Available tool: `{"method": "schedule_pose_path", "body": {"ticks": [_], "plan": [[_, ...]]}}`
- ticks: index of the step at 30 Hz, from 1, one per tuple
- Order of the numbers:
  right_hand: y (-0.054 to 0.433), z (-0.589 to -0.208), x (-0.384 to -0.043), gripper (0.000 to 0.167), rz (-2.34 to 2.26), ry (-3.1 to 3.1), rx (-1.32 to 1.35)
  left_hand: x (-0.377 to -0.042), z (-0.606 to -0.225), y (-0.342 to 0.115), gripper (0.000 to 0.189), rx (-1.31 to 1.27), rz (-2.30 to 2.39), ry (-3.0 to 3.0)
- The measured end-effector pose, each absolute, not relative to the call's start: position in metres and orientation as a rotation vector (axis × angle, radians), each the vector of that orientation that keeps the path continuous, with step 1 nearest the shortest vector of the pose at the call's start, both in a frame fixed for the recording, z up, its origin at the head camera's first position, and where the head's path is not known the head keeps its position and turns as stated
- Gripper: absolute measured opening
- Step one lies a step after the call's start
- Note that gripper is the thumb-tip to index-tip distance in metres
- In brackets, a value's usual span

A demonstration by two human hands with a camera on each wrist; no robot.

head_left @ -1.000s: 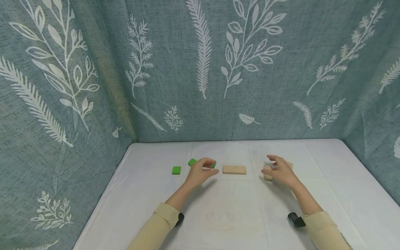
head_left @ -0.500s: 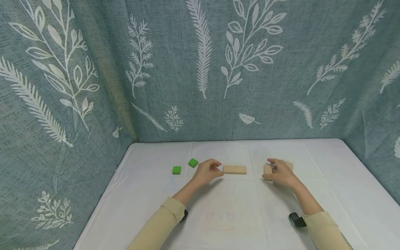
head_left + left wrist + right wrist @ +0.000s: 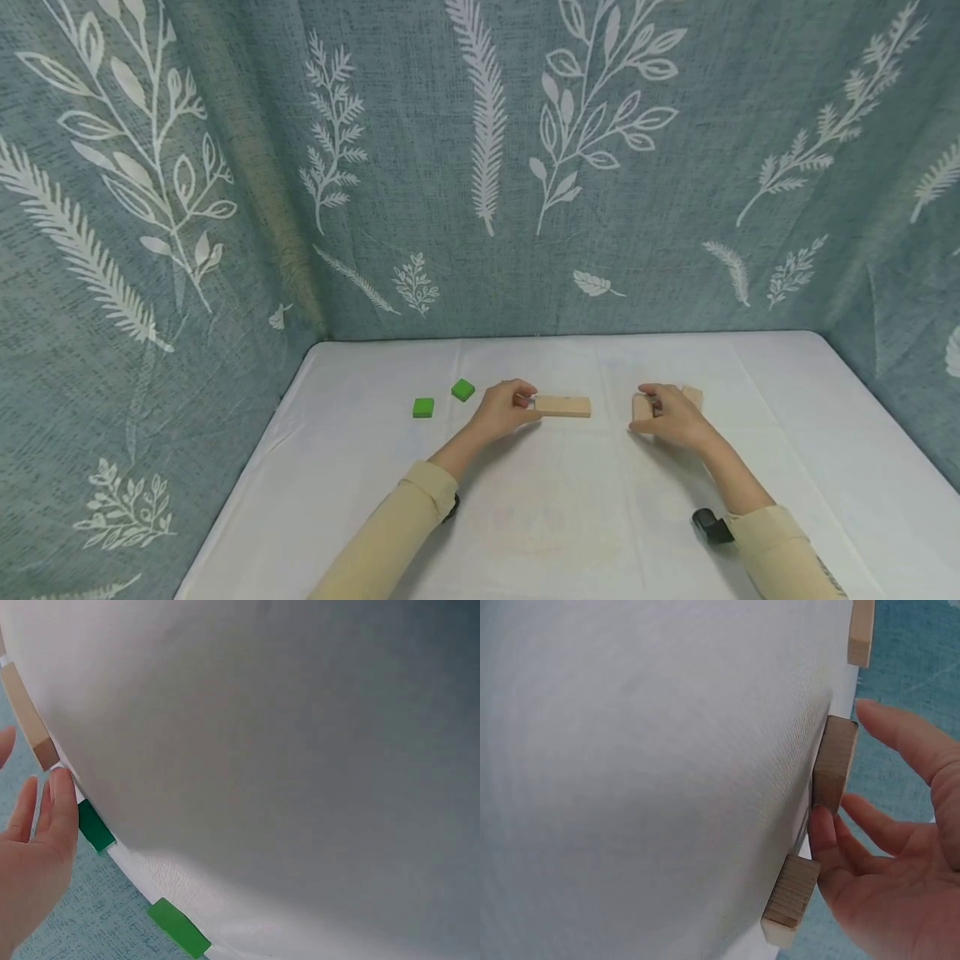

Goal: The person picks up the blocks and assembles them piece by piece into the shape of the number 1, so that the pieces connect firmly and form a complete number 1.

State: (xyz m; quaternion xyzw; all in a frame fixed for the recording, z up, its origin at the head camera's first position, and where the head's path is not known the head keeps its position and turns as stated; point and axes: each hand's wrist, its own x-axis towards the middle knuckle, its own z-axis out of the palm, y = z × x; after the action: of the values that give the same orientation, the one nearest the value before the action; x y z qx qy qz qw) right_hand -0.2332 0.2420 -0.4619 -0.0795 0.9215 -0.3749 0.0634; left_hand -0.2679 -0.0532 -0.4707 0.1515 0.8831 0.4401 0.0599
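Observation:
In the head view my left hand (image 3: 504, 412) is at the left end of a long plain wooden block (image 3: 572, 407). The left wrist view shows fingertips beside the block's end, the thumb apart. A dark green block (image 3: 96, 826) lies behind those fingers, a brighter green block (image 3: 178, 928) farther off. My right hand (image 3: 675, 417) spans a smaller wooden block (image 3: 642, 407) lying on the table. In the right wrist view its lower fingers are at one end of that block (image 3: 835, 761); the thumb stands slightly off the other. Another wooden block (image 3: 693, 396) sits behind this hand, partly hidden.
Two green blocks, a left one (image 3: 423, 407) and a turned one (image 3: 462, 389), lie left of my left hand. White cloth covers the table (image 3: 555, 517). A blue-green curtain (image 3: 450, 167) with white leaves rises along the back and sides.
My left hand has moved right, from the green blocks to the long block's end. A green piece seen past its fingers earlier is now hidden in the head view. The right hand's fingers have lowered around the small block.

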Motion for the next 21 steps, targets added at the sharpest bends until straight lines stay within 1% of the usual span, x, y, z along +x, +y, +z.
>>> {"method": "schedule_pose_path", "body": {"ticks": [6, 21], "plan": [[0.2416, -0.4603, -0.2333, 0.066, -1.127, 2.786, -0.262, -0.2712, -0.4709, -0.0483, 0.034, 0.509, 1.260, 2.727], [0.2421, -0.4662, -0.2341, 0.062, -1.073, 2.812, -0.235, -0.2769, -0.4735, -0.0457, 0.033, 0.605, 1.186, 2.743]]}}
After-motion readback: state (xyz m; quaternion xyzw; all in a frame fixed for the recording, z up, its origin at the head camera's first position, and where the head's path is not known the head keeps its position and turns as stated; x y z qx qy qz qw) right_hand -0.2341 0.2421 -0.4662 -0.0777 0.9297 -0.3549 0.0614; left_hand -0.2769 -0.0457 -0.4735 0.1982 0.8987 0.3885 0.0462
